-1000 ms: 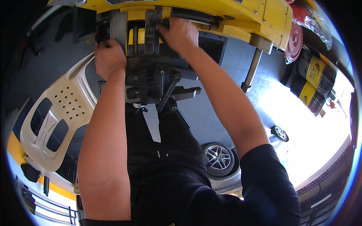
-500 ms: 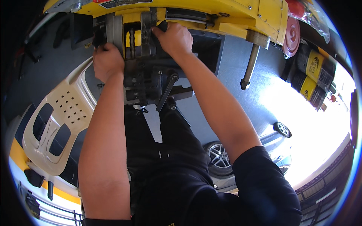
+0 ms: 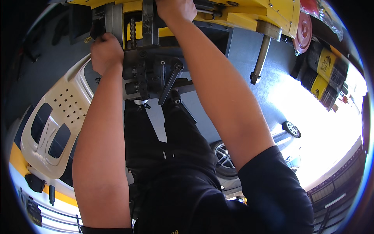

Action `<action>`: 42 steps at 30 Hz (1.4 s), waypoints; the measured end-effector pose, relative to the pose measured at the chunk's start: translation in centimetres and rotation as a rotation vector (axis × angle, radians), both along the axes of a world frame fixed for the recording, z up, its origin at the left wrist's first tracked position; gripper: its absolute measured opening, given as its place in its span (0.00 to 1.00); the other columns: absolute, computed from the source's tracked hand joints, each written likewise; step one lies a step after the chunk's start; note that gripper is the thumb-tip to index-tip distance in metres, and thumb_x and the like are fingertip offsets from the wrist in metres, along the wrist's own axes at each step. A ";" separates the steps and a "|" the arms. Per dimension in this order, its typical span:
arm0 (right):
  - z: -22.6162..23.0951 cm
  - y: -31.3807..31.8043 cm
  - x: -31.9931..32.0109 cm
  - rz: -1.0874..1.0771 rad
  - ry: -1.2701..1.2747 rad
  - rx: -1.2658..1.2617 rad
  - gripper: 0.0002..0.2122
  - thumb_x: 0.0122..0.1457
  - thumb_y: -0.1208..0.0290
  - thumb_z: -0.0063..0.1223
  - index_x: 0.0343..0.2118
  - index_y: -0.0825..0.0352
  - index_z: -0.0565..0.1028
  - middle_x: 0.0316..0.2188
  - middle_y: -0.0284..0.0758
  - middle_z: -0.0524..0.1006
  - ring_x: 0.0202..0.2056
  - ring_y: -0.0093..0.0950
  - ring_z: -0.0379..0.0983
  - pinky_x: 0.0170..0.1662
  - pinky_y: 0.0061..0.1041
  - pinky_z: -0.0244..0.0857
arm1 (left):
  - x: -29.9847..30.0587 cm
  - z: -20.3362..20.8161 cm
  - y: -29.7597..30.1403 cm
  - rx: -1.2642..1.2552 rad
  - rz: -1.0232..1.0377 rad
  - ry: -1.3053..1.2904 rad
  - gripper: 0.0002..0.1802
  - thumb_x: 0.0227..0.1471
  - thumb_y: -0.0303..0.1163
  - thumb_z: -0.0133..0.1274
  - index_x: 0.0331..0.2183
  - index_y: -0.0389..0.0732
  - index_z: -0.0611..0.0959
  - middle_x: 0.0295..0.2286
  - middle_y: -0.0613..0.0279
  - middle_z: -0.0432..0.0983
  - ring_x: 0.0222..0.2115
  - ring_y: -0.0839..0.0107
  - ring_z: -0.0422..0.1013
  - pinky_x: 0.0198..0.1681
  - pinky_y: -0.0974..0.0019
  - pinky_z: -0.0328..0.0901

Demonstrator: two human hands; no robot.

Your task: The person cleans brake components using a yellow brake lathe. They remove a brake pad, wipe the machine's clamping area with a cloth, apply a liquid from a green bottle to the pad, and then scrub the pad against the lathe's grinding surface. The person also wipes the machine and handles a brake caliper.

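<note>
My left hand (image 3: pixel 106 54) is closed at the left side of a yellow workshop machine (image 3: pixel 241 19), its fingers around a black knob (image 3: pixel 97 28). My right hand (image 3: pixel 177 9) reaches to the picture's upper edge, just right of an upright grey metal bar (image 3: pixel 148 23). Its fingers look curled, but what they hold is cut off or hidden. Between the two hands stands a threaded screw (image 3: pixel 133 33). Below them sits a dark metal carriage with a black lever (image 3: pixel 170 84) slanting down.
A steel shaft (image 3: pixel 261 58) with a nut at its end hangs from the machine's right. A beige plastic chair (image 3: pixel 54 128) stands at left. Right of me are a car wheel (image 3: pixel 225 158), a reddish round lid (image 3: pixel 302 33) and yellow-and-black containers (image 3: pixel 325 64).
My right hand has moved up, its fingers now partly past the upper edge. The left hand stays by the black knob. The machine sits higher in view.
</note>
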State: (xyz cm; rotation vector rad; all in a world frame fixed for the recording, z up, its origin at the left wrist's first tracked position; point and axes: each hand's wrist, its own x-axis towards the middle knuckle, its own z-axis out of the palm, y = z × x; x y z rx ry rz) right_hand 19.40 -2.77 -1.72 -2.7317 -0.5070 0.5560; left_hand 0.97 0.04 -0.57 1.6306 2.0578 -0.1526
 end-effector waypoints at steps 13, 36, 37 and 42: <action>3.1 -1.6 -1.7 0.123 0.082 -0.012 0.25 0.61 0.47 0.57 0.41 0.70 0.84 0.43 0.51 0.84 0.49 0.50 0.80 0.54 0.46 0.73 | -0.6 0.0 -0.2 0.004 0.037 -0.018 0.28 0.63 0.48 0.37 0.50 0.47 0.86 0.55 0.53 0.77 0.53 0.47 0.75 0.56 0.45 0.69; -0.3 -3.7 -0.1 0.334 0.065 -0.056 0.31 0.51 0.42 0.67 0.43 0.69 0.83 0.41 0.51 0.84 0.47 0.48 0.81 0.52 0.45 0.74 | -0.5 -0.3 -0.1 0.034 0.039 -0.037 0.31 0.62 0.52 0.36 0.54 0.49 0.84 0.55 0.53 0.78 0.56 0.47 0.73 0.59 0.46 0.67; 0.1 -3.9 -0.5 0.304 0.095 -0.033 0.31 0.51 0.42 0.67 0.43 0.69 0.83 0.41 0.52 0.84 0.48 0.49 0.81 0.52 0.45 0.74 | -0.4 -0.2 -0.2 0.030 0.049 -0.030 0.31 0.62 0.52 0.36 0.54 0.49 0.84 0.55 0.53 0.78 0.56 0.47 0.73 0.59 0.46 0.67; 0.4 -1.6 -0.1 0.148 0.072 -0.005 0.28 0.53 0.44 0.66 0.44 0.67 0.83 0.42 0.52 0.84 0.49 0.49 0.80 0.53 0.45 0.73 | -0.3 0.0 -0.1 -0.007 0.038 -0.025 0.31 0.62 0.52 0.36 0.53 0.49 0.84 0.55 0.51 0.78 0.55 0.46 0.74 0.58 0.45 0.67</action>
